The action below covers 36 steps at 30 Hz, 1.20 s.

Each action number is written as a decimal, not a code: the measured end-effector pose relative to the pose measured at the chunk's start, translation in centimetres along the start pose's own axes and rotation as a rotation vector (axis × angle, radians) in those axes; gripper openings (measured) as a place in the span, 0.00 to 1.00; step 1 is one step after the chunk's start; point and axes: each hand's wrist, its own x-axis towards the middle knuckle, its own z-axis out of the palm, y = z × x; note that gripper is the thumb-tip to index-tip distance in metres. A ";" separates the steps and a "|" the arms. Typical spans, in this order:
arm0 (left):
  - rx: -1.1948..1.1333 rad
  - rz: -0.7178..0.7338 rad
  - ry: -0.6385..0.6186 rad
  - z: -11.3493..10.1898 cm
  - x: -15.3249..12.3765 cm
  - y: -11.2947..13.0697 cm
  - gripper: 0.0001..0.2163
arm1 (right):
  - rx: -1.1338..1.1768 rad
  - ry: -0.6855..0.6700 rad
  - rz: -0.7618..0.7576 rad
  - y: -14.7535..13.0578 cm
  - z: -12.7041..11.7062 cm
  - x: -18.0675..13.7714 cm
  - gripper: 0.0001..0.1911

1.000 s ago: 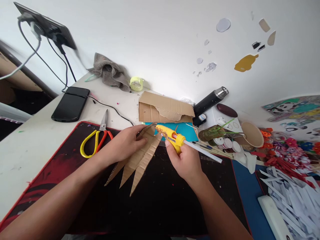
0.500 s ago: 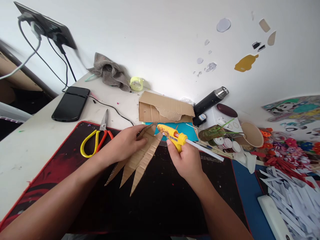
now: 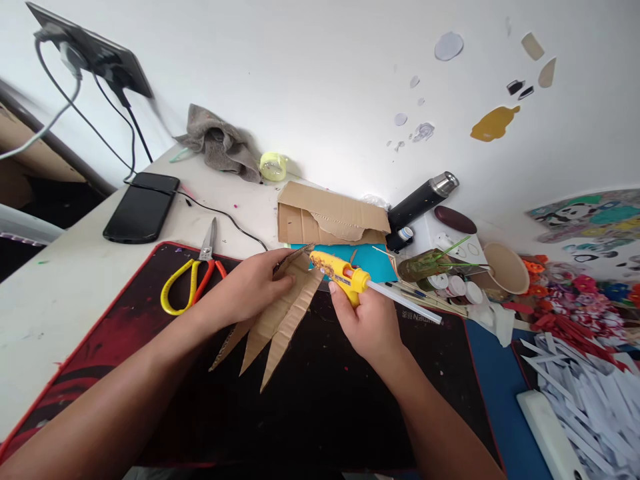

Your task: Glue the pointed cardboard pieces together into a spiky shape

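- Cardboard fan of three long pointed strips (image 3: 280, 313), corrugated, pinched at its upper joined end by left hand (image 3: 245, 290); thumb and fingertips closed on the top corner, points hanging down and away from the fingers over black mat (image 3: 320, 400).
- Right hand (image 3: 370, 327) wrapped shut around grip of yellow glue gun (image 3: 343, 272); index finger lying along the trigger side, squeeze or not cannot be told.
- Nozzle aimed toward the left fingertips, just beside or touching the fan's upper edge; contact itself too small to confirm.
- Clear glue stick (image 3: 405, 303) jutting out behind the right knuckles, away from the work.
- Judged step: gluing at the joined end of the strips, gun brought up to the seam, no bead visible.
- Next move, as judged, calls for: steady pinch on the joint, left fingertips kept clear of the hot tip, slow trigger pull, nozzle run along the overlap.
- Beyond left knuckles: yellow-and-red scissors (image 3: 190, 280) on the mat edge; farther out a dark phone (image 3: 141, 208) on its cable.
- Past both sets of fingertips: folded cardboard sheet (image 3: 330, 217) by the wall.
- Outward of right hand: dark flask (image 3: 423, 200) lying on its side, paper cup (image 3: 505, 267) tipped over among small craft bits.
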 end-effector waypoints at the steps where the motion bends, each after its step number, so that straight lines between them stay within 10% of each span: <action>1: -0.003 0.005 0.002 0.0 0.0 0.0 0.22 | -0.006 0.001 -0.003 -0.1 0.0 0.0 0.20; 36: -0.003 -0.018 -0.017 -0.1 -0.1 0.4 0.23 | -0.030 0.001 0.051 0.3 -0.4 0.6 0.21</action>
